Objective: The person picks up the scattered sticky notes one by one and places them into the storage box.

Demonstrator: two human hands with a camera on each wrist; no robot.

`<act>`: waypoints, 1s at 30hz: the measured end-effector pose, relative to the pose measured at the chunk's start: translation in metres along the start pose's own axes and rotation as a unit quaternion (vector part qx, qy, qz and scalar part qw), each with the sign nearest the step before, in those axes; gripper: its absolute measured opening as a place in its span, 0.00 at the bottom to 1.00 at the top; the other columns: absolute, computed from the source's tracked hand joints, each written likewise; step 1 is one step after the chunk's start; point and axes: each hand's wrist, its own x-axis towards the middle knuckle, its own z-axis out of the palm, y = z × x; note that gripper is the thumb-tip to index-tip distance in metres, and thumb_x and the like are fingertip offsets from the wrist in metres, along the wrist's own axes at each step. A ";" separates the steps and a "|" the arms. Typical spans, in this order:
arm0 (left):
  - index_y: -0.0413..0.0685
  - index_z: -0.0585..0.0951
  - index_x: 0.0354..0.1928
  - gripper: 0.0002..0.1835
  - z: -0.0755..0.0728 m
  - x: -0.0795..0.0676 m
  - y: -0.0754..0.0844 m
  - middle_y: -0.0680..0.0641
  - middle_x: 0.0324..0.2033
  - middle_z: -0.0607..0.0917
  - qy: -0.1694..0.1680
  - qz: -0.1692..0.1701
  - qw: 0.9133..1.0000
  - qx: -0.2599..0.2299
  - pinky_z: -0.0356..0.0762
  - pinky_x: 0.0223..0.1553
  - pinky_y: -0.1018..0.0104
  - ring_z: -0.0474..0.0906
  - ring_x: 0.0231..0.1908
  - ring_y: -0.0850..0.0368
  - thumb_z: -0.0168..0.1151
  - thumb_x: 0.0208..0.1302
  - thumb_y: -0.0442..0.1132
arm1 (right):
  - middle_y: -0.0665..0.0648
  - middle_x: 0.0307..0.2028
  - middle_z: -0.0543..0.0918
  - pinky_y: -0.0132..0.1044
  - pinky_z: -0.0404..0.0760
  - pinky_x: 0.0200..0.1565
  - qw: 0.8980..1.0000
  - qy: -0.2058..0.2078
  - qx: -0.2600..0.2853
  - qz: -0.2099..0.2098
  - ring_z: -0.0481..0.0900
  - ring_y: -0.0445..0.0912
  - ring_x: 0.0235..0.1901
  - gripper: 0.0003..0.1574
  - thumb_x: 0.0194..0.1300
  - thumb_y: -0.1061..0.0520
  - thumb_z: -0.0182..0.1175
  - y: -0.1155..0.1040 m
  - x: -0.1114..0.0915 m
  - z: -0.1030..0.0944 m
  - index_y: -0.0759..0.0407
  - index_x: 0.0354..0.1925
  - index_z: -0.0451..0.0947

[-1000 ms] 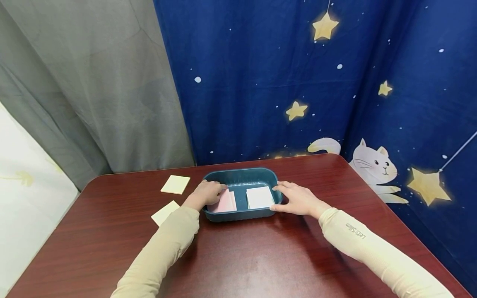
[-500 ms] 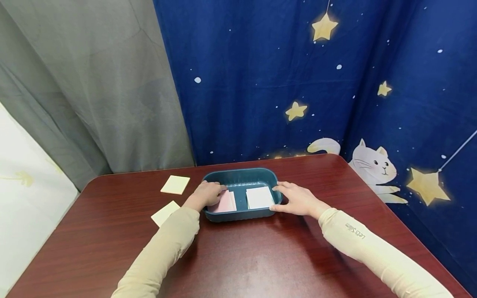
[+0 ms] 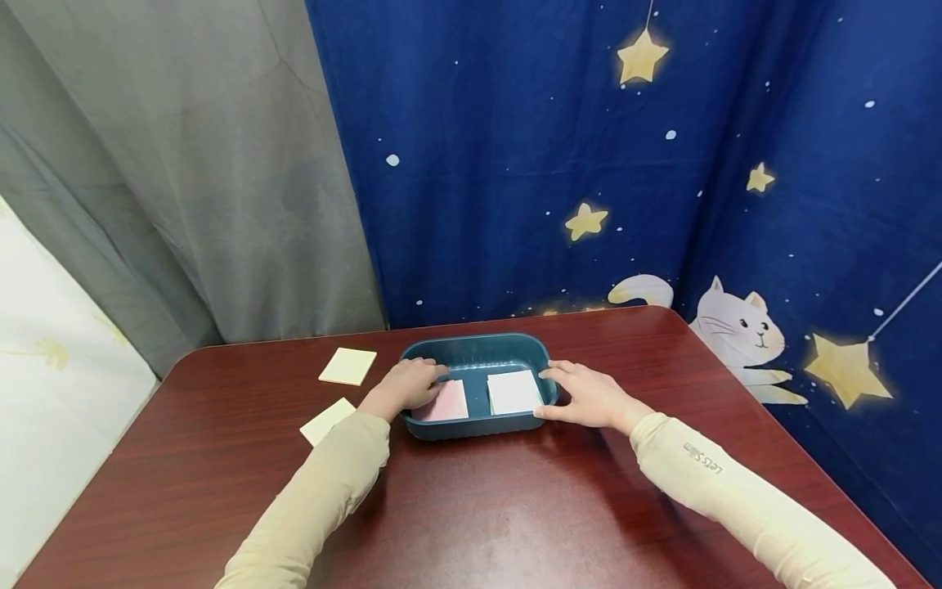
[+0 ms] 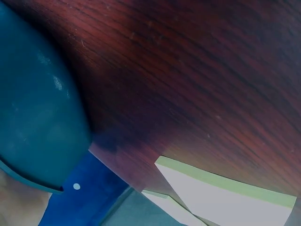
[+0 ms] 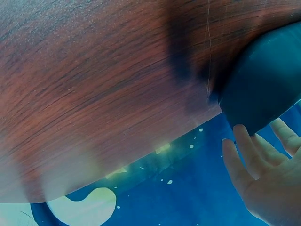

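Note:
A dark teal plastic tub [image 3: 477, 428] stands on the table between both hands. Over its left rim reaches my left hand [image 3: 407, 386], with fingertips at the pink sticky notes [image 3: 450, 402] inside; its thumb and undersides of the fingers are hidden. White sticky notes [image 3: 514, 393] lie in the tub's right half. My right hand [image 3: 585, 394] spans the right end, thumb at the front corner and forefinger at the rim farther back. In the right wrist view, extended, spread fingers [image 5: 247, 150] touch the tub's edge. The left wrist view shows mostly the tub's outer wall [image 4: 42, 94].
Left of the tub lie two pale yellow sticky note pads, one farther back [image 3: 348, 366] and one nearer [image 3: 326, 419], partly behind the left sleeve [image 3: 331, 466]. The reddish-brown table [image 3: 500, 507] ends at a grey curtain [image 3: 221, 164] and a blue star-patterned curtain [image 3: 500, 164].
The pink notes, offset in a staggered stack before, now lie as one more even stack, nearer face-up in view. The left hand has shifted slightly left; the right hand has stayed still.

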 end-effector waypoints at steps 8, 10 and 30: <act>0.49 0.77 0.51 0.17 -0.005 -0.006 0.000 0.46 0.39 0.78 0.021 0.016 1.000 -0.014 0.70 0.43 0.55 0.74 0.41 0.51 0.55 0.58 0.40 | 0.59 0.58 0.65 0.55 0.66 0.47 1.000 -0.001 0.002 0.002 0.64 0.54 0.56 0.46 0.49 0.27 0.53 -0.001 0.000 0.000 0.55 0.57 0.68; 0.49 0.77 0.51 0.17 -0.007 -0.008 -0.001 0.46 0.39 0.78 0.029 0.022 0.999 -0.020 0.70 0.43 0.56 0.74 0.41 0.51 0.56 0.58 0.39 | 0.59 0.58 0.65 0.55 0.66 0.47 1.000 0.000 0.001 0.002 0.64 0.54 0.56 0.46 0.48 0.28 0.53 -0.001 0.000 -0.001 0.55 0.57 0.68; 0.49 0.76 0.52 0.19 -0.040 -0.024 0.007 0.47 0.39 0.78 0.088 0.066 0.994 0.008 0.71 0.39 0.57 0.74 0.41 0.53 0.56 0.58 0.41 | 0.59 0.58 0.65 0.54 0.67 0.47 1.000 -0.001 -0.001 0.002 0.64 0.54 0.55 0.45 0.49 0.27 0.53 -0.002 -0.001 0.000 0.54 0.57 0.68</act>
